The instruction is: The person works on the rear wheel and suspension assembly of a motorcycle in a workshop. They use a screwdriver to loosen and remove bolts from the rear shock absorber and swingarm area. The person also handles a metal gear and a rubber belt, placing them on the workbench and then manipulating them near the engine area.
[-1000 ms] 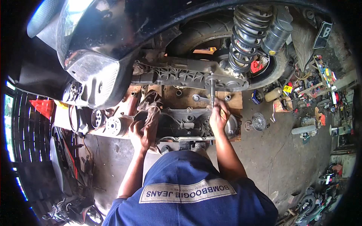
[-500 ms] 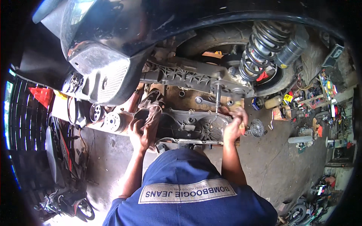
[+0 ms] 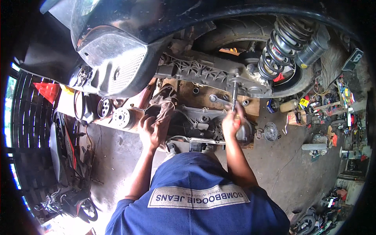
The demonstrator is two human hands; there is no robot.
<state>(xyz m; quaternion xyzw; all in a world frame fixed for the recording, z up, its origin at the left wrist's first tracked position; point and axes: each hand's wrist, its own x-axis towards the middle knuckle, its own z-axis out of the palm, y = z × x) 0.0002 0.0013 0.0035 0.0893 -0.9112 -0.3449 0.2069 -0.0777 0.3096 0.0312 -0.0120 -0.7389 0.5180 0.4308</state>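
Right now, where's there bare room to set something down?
Bare concrete floor shows right of the right forearm, up to the round metal part and pale cylinder; another patch lies between the left forearm and parked motorcycle. It's crowded on the wooden board, with the cloth at the left hand, the casing cover by the right hand and the silver disc.

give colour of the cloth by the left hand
Greyish brown; the cloth shows best in the head view.
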